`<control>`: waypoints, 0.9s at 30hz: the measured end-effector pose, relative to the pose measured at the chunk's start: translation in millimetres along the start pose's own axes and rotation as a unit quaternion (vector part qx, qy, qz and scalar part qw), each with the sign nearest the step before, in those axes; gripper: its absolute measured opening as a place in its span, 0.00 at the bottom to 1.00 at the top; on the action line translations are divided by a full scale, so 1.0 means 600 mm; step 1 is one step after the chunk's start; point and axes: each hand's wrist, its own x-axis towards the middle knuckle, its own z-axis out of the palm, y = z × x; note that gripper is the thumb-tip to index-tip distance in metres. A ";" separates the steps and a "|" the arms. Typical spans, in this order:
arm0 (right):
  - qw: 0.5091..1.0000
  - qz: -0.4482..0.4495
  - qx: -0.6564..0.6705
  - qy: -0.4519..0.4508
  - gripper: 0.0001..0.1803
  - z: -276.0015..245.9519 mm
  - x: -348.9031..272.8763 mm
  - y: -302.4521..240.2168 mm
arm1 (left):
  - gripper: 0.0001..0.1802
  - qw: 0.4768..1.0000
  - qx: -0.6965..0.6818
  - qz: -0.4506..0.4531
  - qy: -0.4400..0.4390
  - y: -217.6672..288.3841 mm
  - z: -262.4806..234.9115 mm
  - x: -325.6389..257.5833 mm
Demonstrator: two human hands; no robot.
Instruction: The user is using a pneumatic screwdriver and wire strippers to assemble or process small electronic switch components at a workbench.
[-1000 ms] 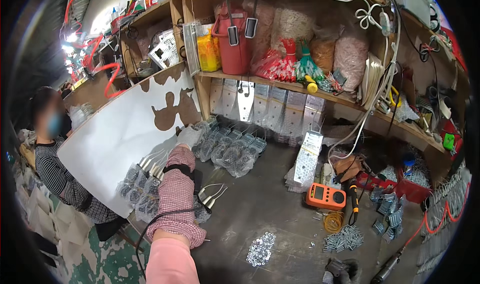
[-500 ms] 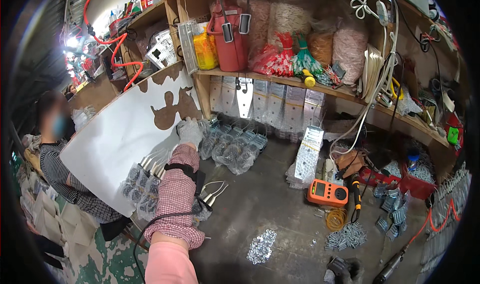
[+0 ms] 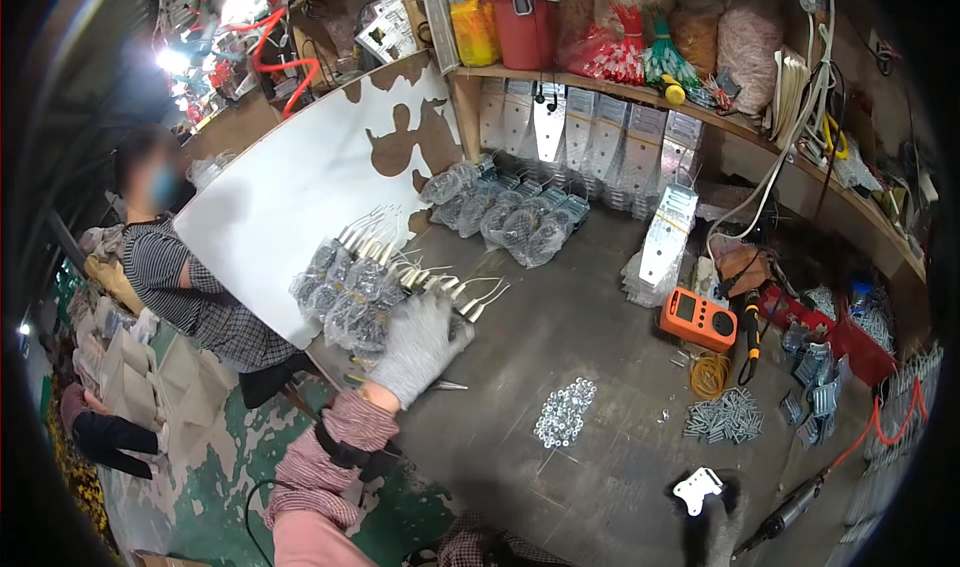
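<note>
My left hand (image 3: pixel 418 345), in a grey glove, is over the near end of a row of plastic-wrapped parts (image 3: pixel 362 307) with white-tipped leads. Its fingers curl down around a wrapped part whose white leads (image 3: pixel 485 302) stick out past the hand; the fingertips are hidden. Low at the right, my right hand (image 3: pixel 722 532), dark-gloved and partly blurred, is closed on a small pale metal bracket (image 3: pixel 697 489). A pile of small nuts (image 3: pixel 565 414) lies between the hands, and a heap of screws (image 3: pixel 725 416) is beyond the right one.
More plastic-wrapped parts (image 3: pixel 507 215) line the back of the bench. An orange meter (image 3: pixel 697 319), a black-and-orange screwdriver (image 3: pixel 750 337) and a power driver (image 3: pixel 785 517) with a red cord are at the right. A white board (image 3: pixel 300 202) edges the left side; a masked person (image 3: pixel 165 267) is behind it.
My left hand has come back from the far row to the nearer wrapped parts. The bracket by my right hand now shows clearly. The whole view has shifted and tilted.
</note>
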 end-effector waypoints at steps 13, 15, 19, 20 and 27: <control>0.935 -0.070 -0.348 0.018 0.16 0.037 -0.025 -0.057 | 0.30 0.865 -0.391 0.312 -0.046 0.210 -0.118 -0.107; 0.925 -0.141 -0.349 0.044 0.15 0.007 -0.019 -0.006 | 0.28 0.813 -0.418 0.404 -0.042 0.283 -0.087 -0.146; 0.862 -0.159 -0.451 0.170 0.09 -0.029 -0.019 -0.032 | 0.39 0.790 -0.335 0.465 -0.219 0.335 -0.082 -0.148; 0.875 -0.151 -0.404 0.221 0.10 -0.030 -0.024 -0.057 | 0.41 0.817 -0.328 0.431 -0.197 0.330 -0.094 -0.154; 0.910 -0.190 -0.365 0.054 0.16 0.048 -0.047 -0.078 | 0.36 0.806 -0.347 0.449 -0.165 0.349 -0.038 -0.160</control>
